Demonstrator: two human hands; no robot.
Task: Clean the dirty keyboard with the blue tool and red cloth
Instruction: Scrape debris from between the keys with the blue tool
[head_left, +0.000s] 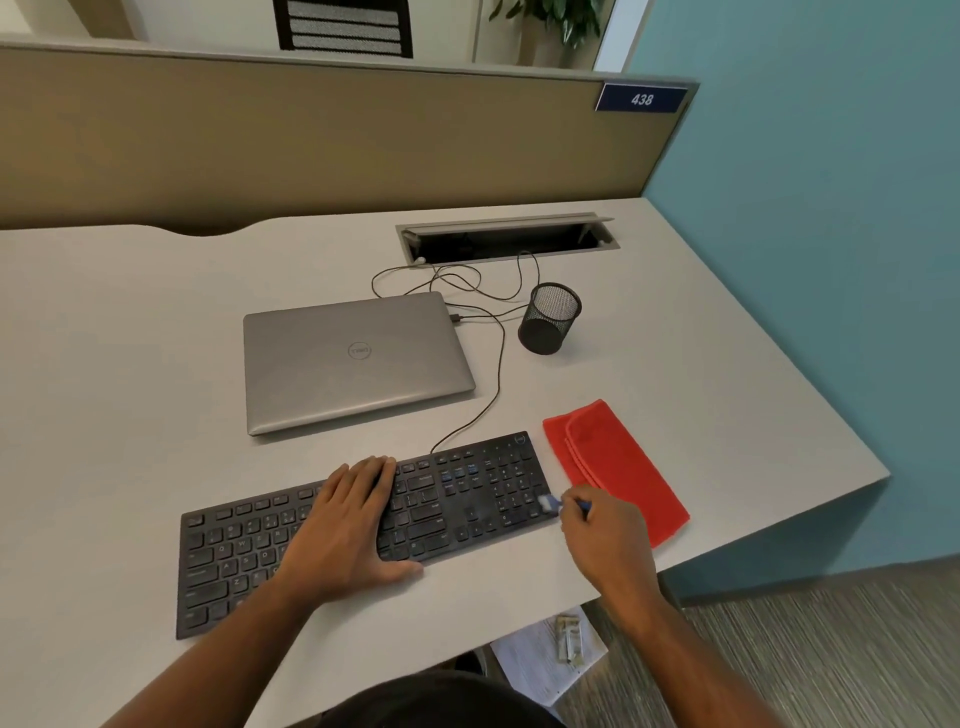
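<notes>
Leftmost, a black keyboard (358, 525) lies slanted on a grey desk (130, 364), and the left hand (348, 525) rests flat across its middle, fingers straight and together. Behind sit a closed silver laptop (353, 358) and a mesh pen cup (549, 318). Further right, the right hand (605, 535) pinches a blue tool (558, 503), its pale tip touching the keyboard's right edge, just beside a folded red cloth (618, 467).

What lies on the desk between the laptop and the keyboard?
In the head view, only bare desk and the keyboard's black cable, running from the keyboard past the laptop's right side.
</notes>
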